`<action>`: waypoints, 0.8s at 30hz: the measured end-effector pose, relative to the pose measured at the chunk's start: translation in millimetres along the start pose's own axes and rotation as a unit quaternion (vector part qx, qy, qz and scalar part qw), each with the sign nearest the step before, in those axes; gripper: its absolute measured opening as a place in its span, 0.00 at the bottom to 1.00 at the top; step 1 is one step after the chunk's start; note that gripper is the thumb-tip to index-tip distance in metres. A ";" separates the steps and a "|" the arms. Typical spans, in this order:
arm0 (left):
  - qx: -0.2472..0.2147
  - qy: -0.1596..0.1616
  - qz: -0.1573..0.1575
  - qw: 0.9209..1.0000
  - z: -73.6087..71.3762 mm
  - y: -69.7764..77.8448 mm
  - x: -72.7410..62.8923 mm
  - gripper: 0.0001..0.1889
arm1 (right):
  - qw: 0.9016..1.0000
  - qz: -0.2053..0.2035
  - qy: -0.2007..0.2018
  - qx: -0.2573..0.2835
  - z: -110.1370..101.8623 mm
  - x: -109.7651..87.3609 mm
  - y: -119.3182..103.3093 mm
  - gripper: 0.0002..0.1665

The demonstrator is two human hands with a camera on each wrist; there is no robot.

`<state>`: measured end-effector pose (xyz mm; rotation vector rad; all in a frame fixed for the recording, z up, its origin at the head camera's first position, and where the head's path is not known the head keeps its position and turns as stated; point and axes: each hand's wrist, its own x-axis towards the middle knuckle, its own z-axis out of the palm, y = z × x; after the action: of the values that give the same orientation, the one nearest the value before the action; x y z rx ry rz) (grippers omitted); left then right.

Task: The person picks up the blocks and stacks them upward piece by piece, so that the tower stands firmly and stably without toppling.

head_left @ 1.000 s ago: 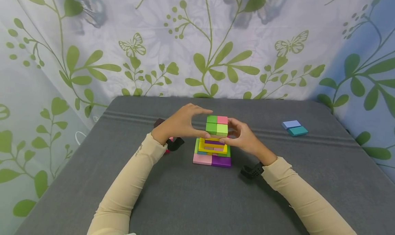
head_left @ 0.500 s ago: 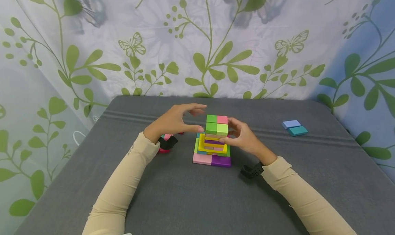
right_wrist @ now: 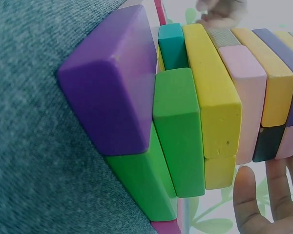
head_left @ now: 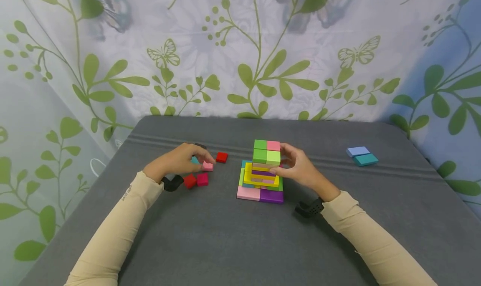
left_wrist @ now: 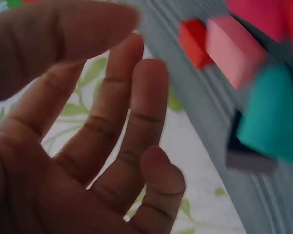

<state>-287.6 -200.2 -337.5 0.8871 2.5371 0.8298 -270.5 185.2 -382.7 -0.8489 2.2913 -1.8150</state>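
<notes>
A tower of coloured wooden blocks (head_left: pixel 260 155) stands mid-table, a narrow column on a wider base. My right hand (head_left: pixel 302 169) holds the column from the right, thumb at its front and fingers at the right and back. In the right wrist view those fingers (right_wrist: pixel 278 187) lie beside the upper layers. My left hand (head_left: pixel 180 158) hovers over loose blocks left of the tower, its fingers slightly bent and nothing between them. Near it are a pink block (head_left: pixel 207 166), a red block (head_left: pixel 222 157) and a teal block (left_wrist: pixel 273 117), partly hidden by the hand in the head view.
Two more red blocks (head_left: pixel 190 181) lie in front of the left fingers. A dark block (left_wrist: pixel 249 161) sits beside the teal one. Far right are a light blue block (head_left: pixel 358 151) and a teal-green block (head_left: pixel 366 160). A patterned curtain (head_left: pixel 225 48) hangs behind the grey table.
My left hand has left the tower's side and moved left to the loose blocks, bringing several of them into view. The right hand has stayed at the tower.
</notes>
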 end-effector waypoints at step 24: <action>0.049 -0.020 -0.131 0.990 12.5 -28.9 -32.3 0.19 | 1.000 -0.007 -0.004 0.004 -0.6 0.4 1.4 0.38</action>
<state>-270.6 -234.3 -361.6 0.5727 2.6036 0.6062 -271.5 185.7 -383.7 -0.8720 2.2769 -1.8221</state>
